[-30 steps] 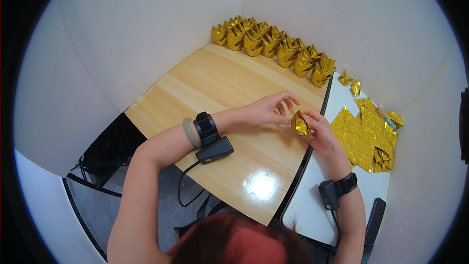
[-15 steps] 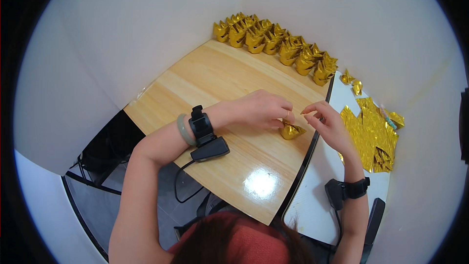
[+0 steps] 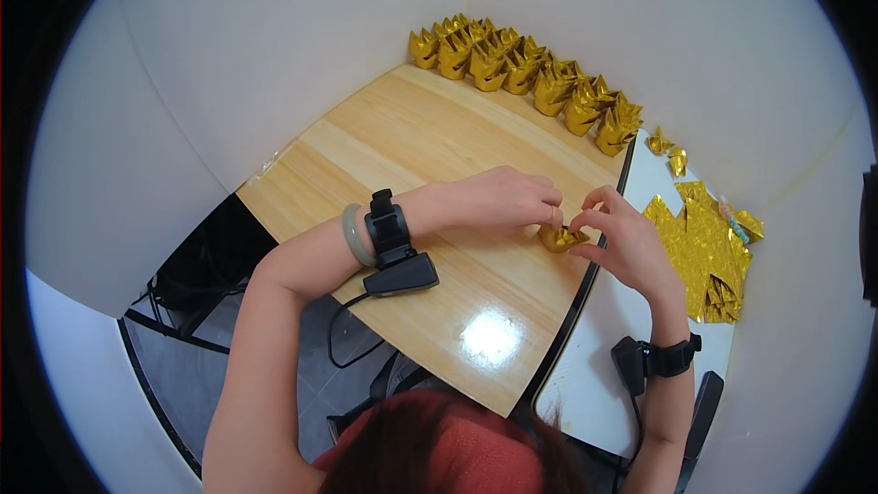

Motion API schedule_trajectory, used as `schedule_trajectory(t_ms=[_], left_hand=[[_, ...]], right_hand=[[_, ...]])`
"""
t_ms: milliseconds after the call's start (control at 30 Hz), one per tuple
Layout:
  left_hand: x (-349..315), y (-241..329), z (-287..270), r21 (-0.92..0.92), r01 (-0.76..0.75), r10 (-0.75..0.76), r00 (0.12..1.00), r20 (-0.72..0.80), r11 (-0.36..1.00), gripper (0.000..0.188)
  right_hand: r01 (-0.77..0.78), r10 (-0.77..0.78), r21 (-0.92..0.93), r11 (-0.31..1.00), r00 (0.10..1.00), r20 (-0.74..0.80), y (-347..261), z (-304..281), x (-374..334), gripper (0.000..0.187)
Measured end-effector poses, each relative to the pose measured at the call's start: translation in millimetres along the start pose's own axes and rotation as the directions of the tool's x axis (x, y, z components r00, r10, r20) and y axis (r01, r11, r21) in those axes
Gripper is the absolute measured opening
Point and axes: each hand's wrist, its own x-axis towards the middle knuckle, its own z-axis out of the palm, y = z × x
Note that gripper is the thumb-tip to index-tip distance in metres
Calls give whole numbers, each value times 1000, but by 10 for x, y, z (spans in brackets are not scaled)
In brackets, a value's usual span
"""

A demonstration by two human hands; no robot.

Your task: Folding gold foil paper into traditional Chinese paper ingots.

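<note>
A small boat-shaped ingot folded from gold foil paper (image 3: 562,240) is between my two hands, low over the wooden table. My left hand (image 3: 512,198) is closed on its left end with bent fingers, and the hand hides part of it. At the right end, the thumb and fingertips of my right hand (image 3: 629,236) curve round the foil and touch it. A black strap with a small box sits on each wrist, and a pale green bangle (image 3: 355,234) circles my left forearm.
Stacked gold foil ingots (image 3: 535,73) line the far edge of the wooden table (image 3: 375,146). On the white table (image 3: 585,384) at right lie gold foil sheets (image 3: 700,252), two loose ingots (image 3: 668,151) and a slim pastel stick (image 3: 734,220). White walls enclose the tables.
My right hand has come in from beside the ingot to its right end, fingers now on it. The ingot and my left hand have shifted slightly right. The view has moved a little.
</note>
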Motion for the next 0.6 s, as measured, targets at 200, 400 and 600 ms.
schedule_trajectory(t_ms=[200, 400, 600], left_hand=[[-8, 32, 8, -21, 31, -31, 999, 20, 999, 23], [26, 96, -6, -7, 33, -33, 999, 43, 999, 21], [31, 78, 35, -7, 18, -18, 999, 27, 1000, 12]], right_hand=[[-30, 30, 51, 998, 1000, -6, -8, -61, -9, 23], [-37, 36, 47, 998, 999, 27, 11, -54, -4, 21], [-27, 28, -26, 999, 999, 46, 55, -32, -30, 20]])
